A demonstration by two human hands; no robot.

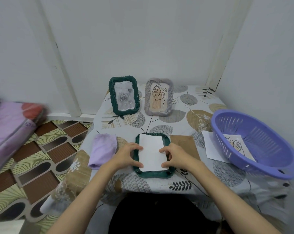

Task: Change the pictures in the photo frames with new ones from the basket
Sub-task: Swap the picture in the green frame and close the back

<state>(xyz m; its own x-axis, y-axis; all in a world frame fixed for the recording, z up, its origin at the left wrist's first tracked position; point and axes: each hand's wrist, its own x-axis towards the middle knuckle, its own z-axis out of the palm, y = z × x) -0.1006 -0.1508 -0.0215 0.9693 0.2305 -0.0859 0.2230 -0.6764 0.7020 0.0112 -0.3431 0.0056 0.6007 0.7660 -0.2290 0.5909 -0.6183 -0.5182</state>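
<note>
A dark green photo frame (pixel 152 173) lies face down on the table in front of me. A white picture sheet (pixel 151 151) lies blank side up in its back opening. My left hand (pixel 128 156) pinches the sheet's left edge between thumb and fingers over the frame's rim. My right hand (pixel 174 157) pinches the sheet's right edge the same way. A brown backing board (pixel 186 144) lies just right of the frame. The purple basket (pixel 254 142) stands tilted at the right, with a leaf-drawing picture (pixel 235 143) inside it.
Two frames stand upright at the back: a green one with a rose picture (pixel 124 96) and a grey one with a leaf drawing (pixel 159 97). A folded lilac cloth (pixel 103 150) lies left of the frame. A white sheet (pixel 210 146) pokes out under the basket.
</note>
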